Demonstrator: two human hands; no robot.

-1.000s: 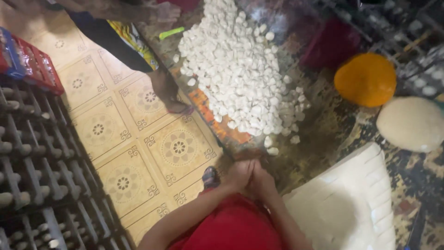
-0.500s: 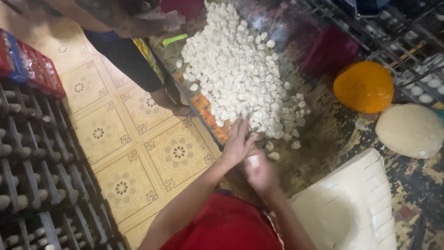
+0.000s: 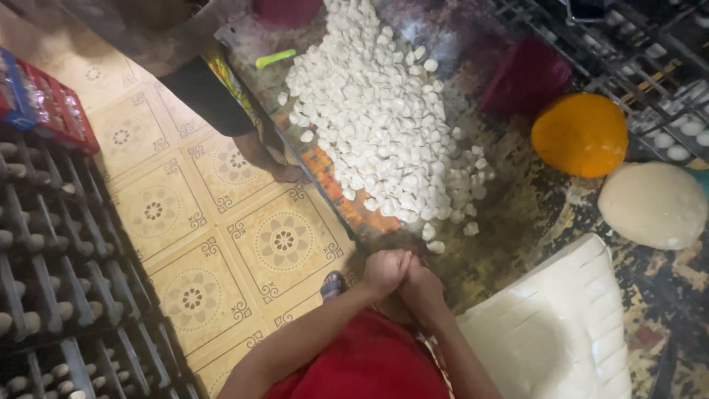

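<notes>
Head view: left hand [image 3: 385, 270] and right hand [image 3: 421, 284], apart half a second ago, are pressing together again, near the dough-piece heap [image 3: 384, 118]; whether dough sits between the palms, cannot tell.

I take the orange dough ball [image 3: 580, 134] as my marker on the desk [image 3: 517, 222]. Just below and right of it lies a pale dough ball [image 3: 653, 205]. Above and left sits a dark red container [image 3: 526, 74], blurred, perhaps a bag. Far left of it, past the tiled floor [image 3: 221, 236], I see dark stacked crates [image 3: 59, 258] and another person's bare foot [image 3: 284, 168].
</notes>
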